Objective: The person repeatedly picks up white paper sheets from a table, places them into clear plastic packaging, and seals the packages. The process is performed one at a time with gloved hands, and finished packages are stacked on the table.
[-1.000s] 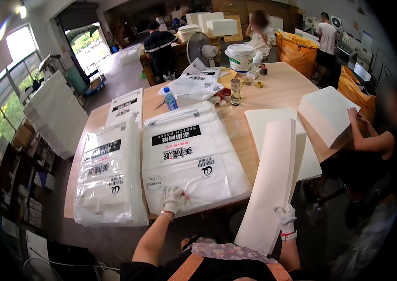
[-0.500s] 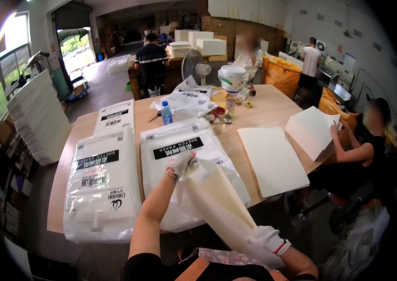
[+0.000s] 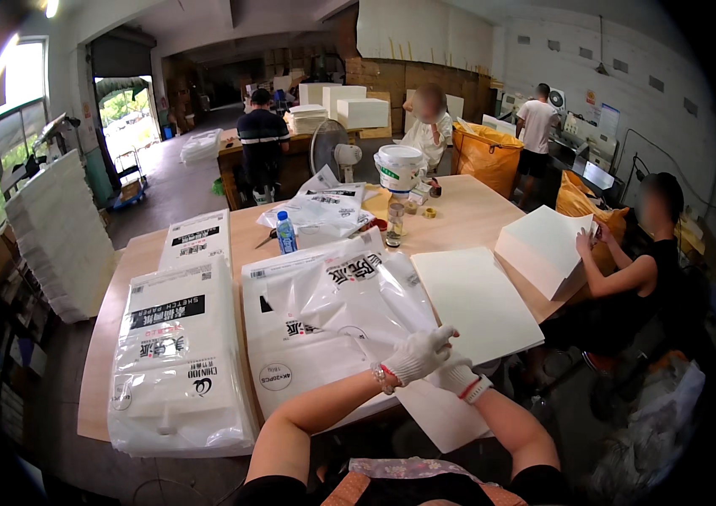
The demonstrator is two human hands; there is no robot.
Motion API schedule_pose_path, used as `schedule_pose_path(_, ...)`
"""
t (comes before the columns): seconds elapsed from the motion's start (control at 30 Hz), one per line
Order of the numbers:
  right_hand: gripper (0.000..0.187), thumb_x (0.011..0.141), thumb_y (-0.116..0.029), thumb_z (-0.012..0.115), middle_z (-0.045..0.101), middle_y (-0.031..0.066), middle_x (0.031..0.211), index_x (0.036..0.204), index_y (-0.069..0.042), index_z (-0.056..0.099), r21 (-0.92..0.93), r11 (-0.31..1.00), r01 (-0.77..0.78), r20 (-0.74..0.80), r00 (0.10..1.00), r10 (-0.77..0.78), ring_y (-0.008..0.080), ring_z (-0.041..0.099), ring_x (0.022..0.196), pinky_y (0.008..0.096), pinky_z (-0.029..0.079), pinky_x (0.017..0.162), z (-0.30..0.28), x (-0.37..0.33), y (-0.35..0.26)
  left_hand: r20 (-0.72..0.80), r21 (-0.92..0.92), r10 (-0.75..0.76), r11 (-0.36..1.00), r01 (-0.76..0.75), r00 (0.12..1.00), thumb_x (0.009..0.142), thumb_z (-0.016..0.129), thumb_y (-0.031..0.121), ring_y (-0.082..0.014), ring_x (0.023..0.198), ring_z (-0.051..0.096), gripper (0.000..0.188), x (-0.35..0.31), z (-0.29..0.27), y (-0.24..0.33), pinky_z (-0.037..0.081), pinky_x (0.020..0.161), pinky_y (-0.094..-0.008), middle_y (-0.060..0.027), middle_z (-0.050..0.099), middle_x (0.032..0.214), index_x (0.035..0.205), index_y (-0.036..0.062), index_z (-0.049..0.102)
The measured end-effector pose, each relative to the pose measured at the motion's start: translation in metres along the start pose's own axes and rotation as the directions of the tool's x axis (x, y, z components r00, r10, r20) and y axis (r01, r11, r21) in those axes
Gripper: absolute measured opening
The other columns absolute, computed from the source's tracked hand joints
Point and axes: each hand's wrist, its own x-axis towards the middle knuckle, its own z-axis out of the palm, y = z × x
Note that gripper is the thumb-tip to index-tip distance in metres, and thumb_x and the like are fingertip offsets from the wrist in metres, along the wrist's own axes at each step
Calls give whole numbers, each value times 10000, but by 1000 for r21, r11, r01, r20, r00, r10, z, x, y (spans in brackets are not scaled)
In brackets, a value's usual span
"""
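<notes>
- The left hand, in a white knit glove, has its fingers curled and pinching the edge of a clear plastic bag printed in black.
- The right hand, gloved the same, sits just under and touching the left one; its fingers are hidden, so I cannot tell how they grip. It lies on a white paper stack that hangs over the table's near edge.
- The bag lies crumpled on a pile of flat white packages with black labels, straight ahead of the person.
- A second pile of bagged white packs, with a black band label, lies to the left.
- A bare white paper pad lies to the right, beside the bag.
- Farther back stand a blue-capped bottle and a white bucket.
- The wooden table is long; a person at its right holds another white stack.
- A fan and orange sacks stand behind, in a workshop.
</notes>
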Motion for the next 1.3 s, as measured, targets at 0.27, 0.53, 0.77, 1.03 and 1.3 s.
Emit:
schedule_pose_path(0.27, 379, 852, -195, 500, 571, 195, 1060, 1192, -37, 440, 420, 698, -580, 133, 800, 585, 360, 536, 1055, 435, 459, 829, 14, 33, 27, -226, 170, -261, 938, 302, 938, 857, 547, 173, -263, 795, 625, 342, -36, 12, -122, 492, 684, -353, -115, 619, 928, 1167, 57, 459)
schedule_pose_path(0.53, 498, 830, -199, 465, 606, 256, 974, 1301, -117, 328, 191, 750, -633, 332, 761, 558, 419, 583, 927, 483, 466, 786, 126, 66, 96, -394, 857, 122, 405, 317, 911, 835, 482, 113, -219, 755, 594, 283, -138, 18, -239, 492, 687, -346, -104, 599, 911, 1115, 76, 488)
schedule_pose_path(0.77, 567, 824, -161, 454, 608, 255, 969, 1358, -92, 278, 489, 759, -430, 359, 892, 274, 412, 596, 893, 485, 471, 757, 61, -78, 49, -501, -410, -706, 704, 580, 502, 761, 418, -48, -231, 829, 591, 311, -266, 64, -125, 482, 749, -338, -135, 604, 938, 1046, 20, 523)
schedule_pose_path(1.03, 484, 832, -149, 450, 602, 249, 999, 1306, -74, 381, 696, 639, -328, -5, 888, 460, 405, 594, 902, 480, 473, 752, 18, -159, -5, -433, -693, -702, 660, 289, 566, 786, 499, 31, -211, 845, 549, 277, -319, 142, -102, 441, 771, -290, -89, 566, 934, 1062, -2, 504)
schedule_pose_path(1.3, 464, 845, -174, 532, 591, 164, 1120, 1286, -71, 432, 713, 161, -682, 584, 705, 402, 263, 611, 944, 377, 500, 779, 62, -193, 90, -739, -304, -431, 899, 315, 518, 690, 464, -80, -180, 644, 471, 123, -277, 96, -117, 399, 611, -281, -61, 472, 675, 673, 42, 464)
